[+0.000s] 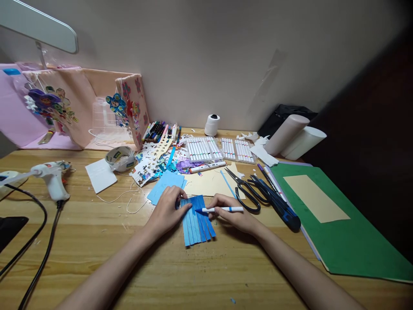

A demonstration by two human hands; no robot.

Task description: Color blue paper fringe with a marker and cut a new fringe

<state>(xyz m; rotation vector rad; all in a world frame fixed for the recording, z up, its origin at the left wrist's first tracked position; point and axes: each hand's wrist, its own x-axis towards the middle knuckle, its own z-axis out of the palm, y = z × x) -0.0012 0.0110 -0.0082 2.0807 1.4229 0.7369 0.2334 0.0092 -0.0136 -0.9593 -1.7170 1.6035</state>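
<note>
A small fan of blue paper strips lies on the wooden desk in front of me. My left hand presses flat on the strips' upper left edge. My right hand holds a white marker with a blue tip, lying sideways, its tip touching the top of the strips. A light blue paper sheet and a cream sheet lie just behind the strips.
Black scissors and a utility knife lie right of my right hand, beside a green folder. Marker sets and paper scraps sit behind. A glue gun with its cord, a tape roll and paper flowers are at left.
</note>
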